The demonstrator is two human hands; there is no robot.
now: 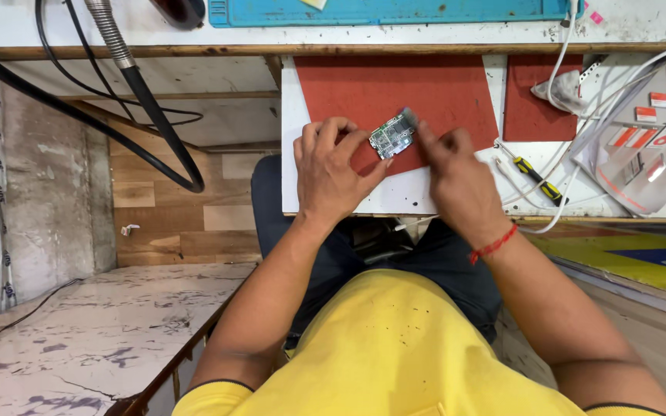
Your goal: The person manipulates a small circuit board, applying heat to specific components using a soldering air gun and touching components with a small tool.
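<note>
White worktop (348, 196) carried red mat (395, 85); screwdriver (537, 179) and white cables (580, 146) lay to right. My left hand (331, 168) pinched small circuit board (391, 135) by its lower edge, just above mat. My right hand (456, 179) gripped board's upper-right corner, fingertips closed on it.

Both hands hold a small circuit board (391, 135) over the red mat (433, 85): left hand (331, 166) beneath it, right hand (456, 181) pinching its far-right edge. A yellow-handled screwdriver (535, 179) lies right.
</note>
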